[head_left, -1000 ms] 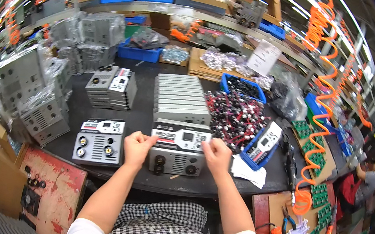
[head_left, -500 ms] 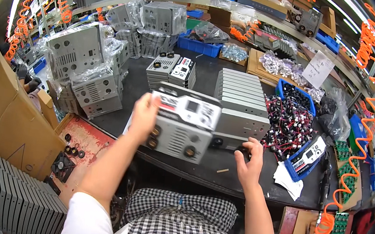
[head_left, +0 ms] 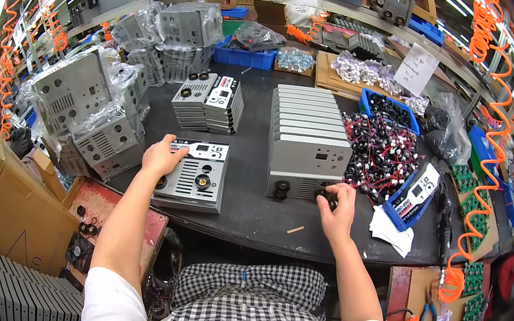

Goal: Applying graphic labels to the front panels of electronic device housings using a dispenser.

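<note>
A grey metal front panel (head_left: 193, 181) with a white-and-black label strip, vent slots and round brass-centred sockets lies flat near the table's front edge. My left hand (head_left: 162, 160) grips its left side, thumb and fingers over the label end. To the right, a row of grey panels (head_left: 308, 112) stands on edge. The nearest one (head_left: 324, 162) faces me, with a black round socket (head_left: 280, 190) at its lower left. My right hand (head_left: 336, 212) is closed around a second black round socket (head_left: 327, 196) at its lower right, partly hidden by my fingers.
A stack of labelled panels (head_left: 210, 100) stands behind. Plastic-wrapped panels (head_left: 78, 100) fill the left. Wired connectors (head_left: 381, 153) heap up on the right, beside a blue tray (head_left: 404, 207) of label strips and white paper (head_left: 391, 233). An orange coiled hose (head_left: 479, 207) hangs at far right.
The labelled panel, held raised and tilted before, now lies on the table farther left under my left hand. My right hand remains at the standing panel's lower right. The whole view has shifted slightly.
</note>
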{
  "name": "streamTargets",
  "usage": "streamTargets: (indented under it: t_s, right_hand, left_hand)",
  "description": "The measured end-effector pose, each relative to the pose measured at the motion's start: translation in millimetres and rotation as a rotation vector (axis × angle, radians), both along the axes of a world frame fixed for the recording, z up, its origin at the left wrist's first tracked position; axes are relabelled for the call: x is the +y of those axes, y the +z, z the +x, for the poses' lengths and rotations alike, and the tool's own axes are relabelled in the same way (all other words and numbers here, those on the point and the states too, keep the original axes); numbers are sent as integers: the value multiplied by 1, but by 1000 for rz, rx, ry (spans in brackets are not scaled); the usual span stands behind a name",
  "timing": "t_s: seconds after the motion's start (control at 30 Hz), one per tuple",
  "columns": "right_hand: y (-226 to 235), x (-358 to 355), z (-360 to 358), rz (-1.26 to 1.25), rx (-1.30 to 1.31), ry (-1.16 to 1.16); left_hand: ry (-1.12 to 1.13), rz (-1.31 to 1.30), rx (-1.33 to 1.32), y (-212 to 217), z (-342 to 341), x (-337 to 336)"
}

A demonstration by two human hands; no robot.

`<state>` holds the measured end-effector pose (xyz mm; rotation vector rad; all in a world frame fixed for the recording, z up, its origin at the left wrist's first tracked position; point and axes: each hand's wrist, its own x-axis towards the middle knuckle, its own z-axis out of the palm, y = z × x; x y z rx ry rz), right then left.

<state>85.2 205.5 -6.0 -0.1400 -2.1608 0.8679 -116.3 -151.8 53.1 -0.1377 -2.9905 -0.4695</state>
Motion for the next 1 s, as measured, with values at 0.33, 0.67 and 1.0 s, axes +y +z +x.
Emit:
streamTargets:
  t_s: [0.33,0.67,1.0]
  right_hand:
    - [-14,12,-28,-206,-26,-115]
    - [-7,5,-32,-191,21,-114]
    - [11,18,24,-272,-160,113]
  left_hand:
    - [9,109,336,-13,19,-8]
    - [-450,1033,27,-73,88,154]
    - [-403,1081,-37,-90,101,165]
